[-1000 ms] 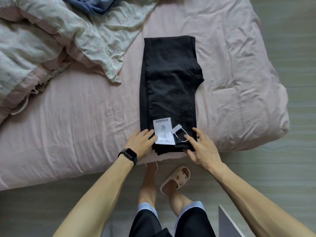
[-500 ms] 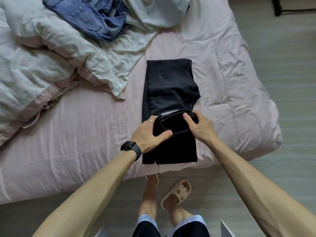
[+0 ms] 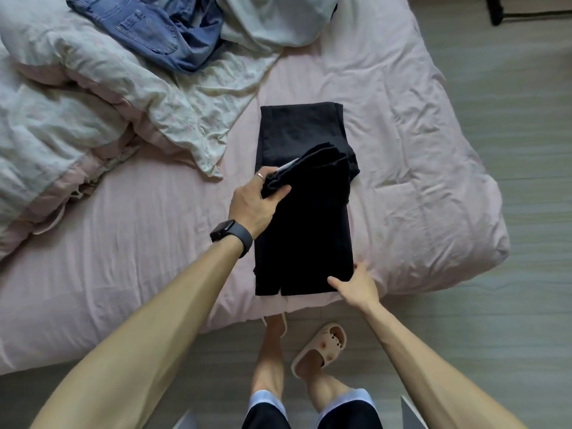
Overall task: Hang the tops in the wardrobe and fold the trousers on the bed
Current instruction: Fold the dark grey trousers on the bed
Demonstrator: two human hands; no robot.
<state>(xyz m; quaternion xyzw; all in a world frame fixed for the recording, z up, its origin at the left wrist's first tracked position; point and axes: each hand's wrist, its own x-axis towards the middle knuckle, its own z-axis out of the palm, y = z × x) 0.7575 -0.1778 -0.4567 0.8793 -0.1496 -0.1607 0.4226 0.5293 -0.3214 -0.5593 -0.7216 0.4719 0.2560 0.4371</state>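
the black trousers [image 3: 303, 236] lie on the pink bed [image 3: 418, 150] close to its near edge, a narrow dark strip whose long axis runs straight away from the person. the cloth is matte and soft, with a small slit showing at the near end. the near part is doubled over on top, and its free end stands raised about midway along the strip, left of centre. the left hand [image 3: 257, 202] grips that raised end, thumb over, fingers curled beneath, so it is the nearer hand. the flat far half lies just beyond its fingers. the right hand [image 3: 359, 286] rests at the near right corner, fingers fairly straight, thumb on the cloth, seemingly steadying it. farther off, blue jeans [image 3: 148, 29] lie on the crumpled duvet [image 3: 93, 97].
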